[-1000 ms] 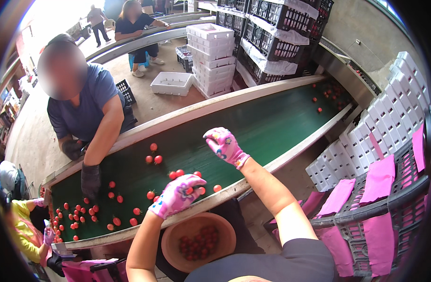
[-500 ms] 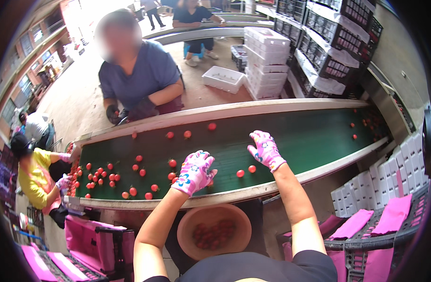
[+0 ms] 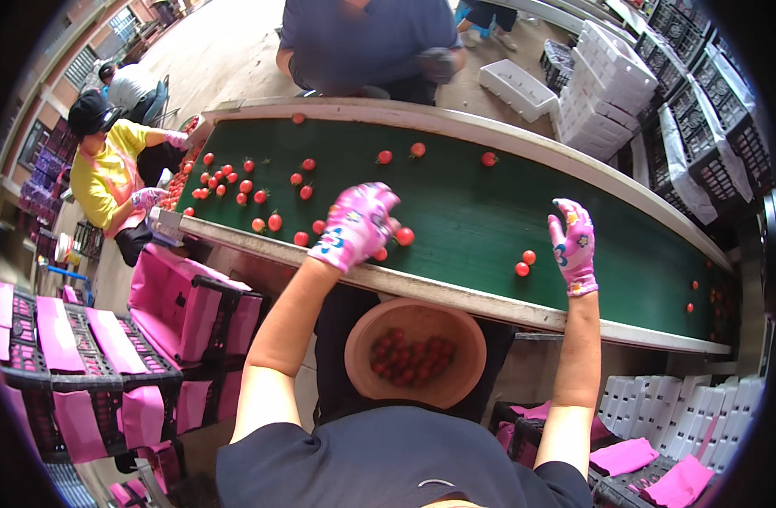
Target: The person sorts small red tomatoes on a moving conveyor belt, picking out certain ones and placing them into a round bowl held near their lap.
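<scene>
Small red tomatoes lie scattered on a green conveyor belt (image 3: 481, 212), thickest toward its left end. Over the near side of the belt is my left hand (image 3: 361, 227), in a pink flowered glove. Its fingers are bent and blurred, close against a red tomato (image 3: 404, 236); whether they grip one is hidden. My right hand (image 3: 574, 247), gloved alike, hovers over the belt further right with thumb and fingers apart and nothing in it. Left of it lie two tomatoes, one of them this tomato (image 3: 522, 269). Below the belt, a round tan basin (image 3: 359, 360) holds many red tomatoes.
Across the belt stands a person in dark blue (image 3: 371, 42); another in yellow (image 3: 108, 182) works at its left end. Black crates with pink liners (image 3: 185, 317) flank me at left, more crates (image 3: 634, 457) at right. White boxes (image 3: 604, 89) are stacked beyond the belt.
The view has turned, so the belt slants down to the right. My left hand's fingers have curled in beside a tomato. My right hand has its fingers more upright.
</scene>
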`<state>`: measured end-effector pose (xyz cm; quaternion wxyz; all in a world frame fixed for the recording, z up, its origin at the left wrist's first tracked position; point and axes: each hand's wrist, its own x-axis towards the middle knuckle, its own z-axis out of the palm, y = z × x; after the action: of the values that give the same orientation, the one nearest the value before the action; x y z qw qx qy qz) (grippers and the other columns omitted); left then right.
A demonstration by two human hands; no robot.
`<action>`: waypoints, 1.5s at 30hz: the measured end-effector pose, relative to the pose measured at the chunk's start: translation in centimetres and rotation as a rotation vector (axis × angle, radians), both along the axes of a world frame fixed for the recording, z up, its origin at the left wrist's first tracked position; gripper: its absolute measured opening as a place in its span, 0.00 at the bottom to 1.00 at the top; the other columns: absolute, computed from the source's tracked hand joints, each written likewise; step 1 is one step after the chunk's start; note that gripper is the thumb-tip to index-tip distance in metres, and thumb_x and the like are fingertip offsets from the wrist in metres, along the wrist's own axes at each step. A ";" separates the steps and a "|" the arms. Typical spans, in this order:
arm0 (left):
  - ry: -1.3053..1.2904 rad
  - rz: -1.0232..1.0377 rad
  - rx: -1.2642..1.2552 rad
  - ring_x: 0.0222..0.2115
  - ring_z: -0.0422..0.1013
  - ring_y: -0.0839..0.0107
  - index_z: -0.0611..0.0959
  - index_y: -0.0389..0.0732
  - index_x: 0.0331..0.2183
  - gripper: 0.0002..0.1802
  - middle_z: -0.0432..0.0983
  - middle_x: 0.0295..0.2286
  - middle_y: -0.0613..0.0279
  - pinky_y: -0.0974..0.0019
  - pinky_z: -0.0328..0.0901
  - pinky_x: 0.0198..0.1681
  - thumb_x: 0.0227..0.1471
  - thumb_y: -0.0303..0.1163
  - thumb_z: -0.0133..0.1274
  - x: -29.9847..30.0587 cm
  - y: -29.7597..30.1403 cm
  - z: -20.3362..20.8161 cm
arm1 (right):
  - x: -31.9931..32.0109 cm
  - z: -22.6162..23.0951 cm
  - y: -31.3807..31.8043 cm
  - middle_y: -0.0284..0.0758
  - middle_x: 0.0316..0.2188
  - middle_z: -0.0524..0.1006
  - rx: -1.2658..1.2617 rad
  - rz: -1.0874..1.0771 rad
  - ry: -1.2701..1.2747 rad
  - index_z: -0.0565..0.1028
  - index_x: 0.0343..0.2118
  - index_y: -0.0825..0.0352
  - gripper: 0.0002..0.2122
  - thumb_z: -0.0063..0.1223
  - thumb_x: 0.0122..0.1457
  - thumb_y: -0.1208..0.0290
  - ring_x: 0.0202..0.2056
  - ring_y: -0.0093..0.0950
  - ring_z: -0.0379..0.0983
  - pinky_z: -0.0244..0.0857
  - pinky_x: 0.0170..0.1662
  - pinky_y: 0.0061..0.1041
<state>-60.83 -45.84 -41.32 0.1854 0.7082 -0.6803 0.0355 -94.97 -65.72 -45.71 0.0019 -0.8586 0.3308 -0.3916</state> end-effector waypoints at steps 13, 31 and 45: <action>0.263 -0.330 -0.261 0.41 0.75 0.59 0.82 0.46 0.37 0.13 0.79 0.37 0.62 0.58 0.70 0.45 0.47 0.34 0.63 -3.1 -2.8 -0.1 | -0.6 -0.6 -1.3 0.41 0.39 0.79 0.011 -0.060 -0.013 0.78 0.41 0.66 0.09 0.57 0.55 0.76 0.41 0.39 0.76 0.70 0.47 0.32; 0.109 -0.346 -0.197 0.38 0.74 0.61 0.84 0.46 0.32 0.07 0.78 0.31 0.61 0.57 0.66 0.47 0.50 0.36 0.57 -5.3 -10.1 -3.2 | -1.7 -2.2 -2.0 0.38 0.36 0.79 0.217 -0.031 -0.057 0.77 0.42 0.70 0.09 0.54 0.58 0.80 0.39 0.32 0.77 0.70 0.46 0.26; 0.155 -0.564 -0.291 0.39 0.74 0.55 0.81 0.44 0.36 0.12 0.78 0.33 0.58 0.56 0.69 0.45 0.45 0.29 0.61 -6.2 -10.6 -3.6 | -0.5 -1.3 -1.2 0.40 0.32 0.79 0.089 -0.080 -0.069 0.79 0.35 0.65 0.07 0.59 0.53 0.72 0.37 0.39 0.77 0.70 0.44 0.34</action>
<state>-67.01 -56.45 -44.92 0.3383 0.4585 -0.8214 0.0257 -95.46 -66.97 -46.96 0.0358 -0.8299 0.3815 -0.4055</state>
